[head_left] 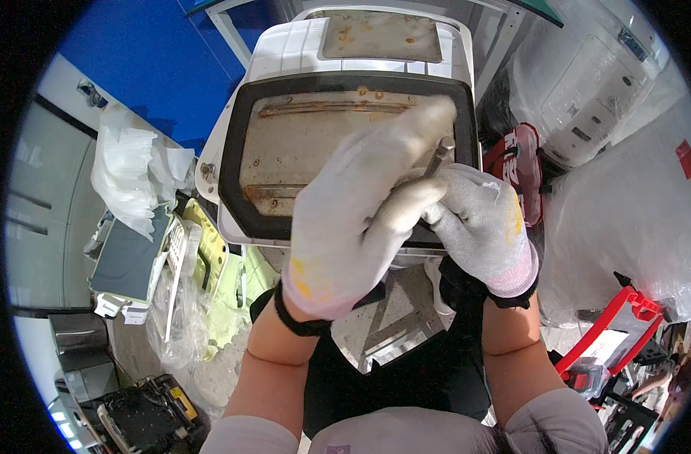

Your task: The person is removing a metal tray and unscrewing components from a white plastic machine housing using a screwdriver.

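Both my hands wear white knit gloves with yellow stains. My left hand point(353, 208) is raised over the panel, its fingers stretched out toward the upper right and smeared by motion. Its thumb is close to my right hand point(478, 216), which is closed around a metal rod with a cylindrical, socket-like end point(440, 153). That end points up between the hands; the rest of the rod is hidden by the gloves. Beneath them lies a beige metal panel point(285, 151) with rust streaks and a thick black gasket frame point(236, 174), on a white plastic housing point(285, 47).
To the left stand a blue partition point(149, 60), crumpled white foam wrapping point(130, 170) and a grey flat panel point(132, 246). On the right are plastic-wrapped units point(618, 227), a red bag point(521, 163) and a red-framed case point(610, 325). A rusted plate point(383, 36) lies on the housing's far end.
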A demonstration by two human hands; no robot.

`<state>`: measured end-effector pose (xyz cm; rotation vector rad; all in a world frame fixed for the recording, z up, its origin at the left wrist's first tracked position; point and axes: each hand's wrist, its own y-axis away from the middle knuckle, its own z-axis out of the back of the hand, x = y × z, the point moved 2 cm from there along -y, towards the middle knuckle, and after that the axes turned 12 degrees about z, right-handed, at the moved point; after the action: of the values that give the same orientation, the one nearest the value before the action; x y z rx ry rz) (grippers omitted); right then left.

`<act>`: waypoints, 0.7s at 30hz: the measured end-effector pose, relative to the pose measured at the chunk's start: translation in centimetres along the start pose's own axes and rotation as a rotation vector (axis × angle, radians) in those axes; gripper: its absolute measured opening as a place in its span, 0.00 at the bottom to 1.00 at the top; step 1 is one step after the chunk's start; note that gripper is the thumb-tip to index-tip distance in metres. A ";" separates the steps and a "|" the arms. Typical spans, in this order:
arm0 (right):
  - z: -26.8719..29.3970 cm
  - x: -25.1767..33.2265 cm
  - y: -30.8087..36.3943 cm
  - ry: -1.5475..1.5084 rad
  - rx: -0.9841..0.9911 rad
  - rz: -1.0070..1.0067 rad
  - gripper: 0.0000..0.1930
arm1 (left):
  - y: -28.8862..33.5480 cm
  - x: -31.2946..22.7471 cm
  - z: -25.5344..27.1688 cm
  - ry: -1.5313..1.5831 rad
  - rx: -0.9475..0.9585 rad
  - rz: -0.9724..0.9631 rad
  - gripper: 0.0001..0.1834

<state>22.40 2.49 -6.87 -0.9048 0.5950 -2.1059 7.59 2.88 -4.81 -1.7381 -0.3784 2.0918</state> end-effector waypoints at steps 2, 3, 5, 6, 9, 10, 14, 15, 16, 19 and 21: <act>0.1 0.1 -0.1 -0.011 -0.012 0.016 0.10 | 0.4 -1.0 0.8 -0.007 0.032 -0.070 0.22; 0.2 0.2 -0.2 -0.020 -0.022 0.032 0.11 | 0.4 -1.6 1.3 -0.013 0.063 -0.140 0.25; 0.4 0.4 -0.2 -0.010 0.003 0.014 0.11 | 0.0 -1.8 1.8 -0.093 0.087 -0.140 0.25; 0.4 0.4 -0.2 0.000 0.029 -0.003 0.12 | -0.3 -1.6 1.7 -0.093 0.075 -0.180 0.24; 0.3 0.3 -0.2 0.012 0.025 0.019 0.12 | -0.3 -1.8 0.5 0.127 0.097 -0.047 0.21; 0.4 0.3 0.0 0.013 0.028 0.015 0.12 | -0.3 -1.5 0.0 0.346 0.129 0.126 0.19; 0.5 0.6 -0.2 0.070 0.040 0.056 0.12 | -1.3 -0.2 0.6 0.072 0.174 -0.298 0.15; 0.6 0.4 0.0 0.060 0.030 0.057 0.13 | -1.2 -0.6 0.3 0.074 0.139 -0.232 0.13; 0.7 0.1 0.2 0.064 0.031 0.055 0.13 | -1.2 -0.8 0.0 0.075 0.105 -0.166 0.12; 0.6 -0.2 0.3 0.019 0.019 0.105 0.14 | -1.1 -1.7 -0.2 -0.022 0.023 -0.122 0.10; 0.5 0.0 0.2 -0.006 0.072 0.052 0.13 | -0.5 -1.7 -0.4 -0.005 -0.052 -0.097 0.10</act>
<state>22.87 2.35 -6.66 -0.8462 0.5304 -2.0643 8.29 2.48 -3.15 -1.7081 -0.5123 2.0345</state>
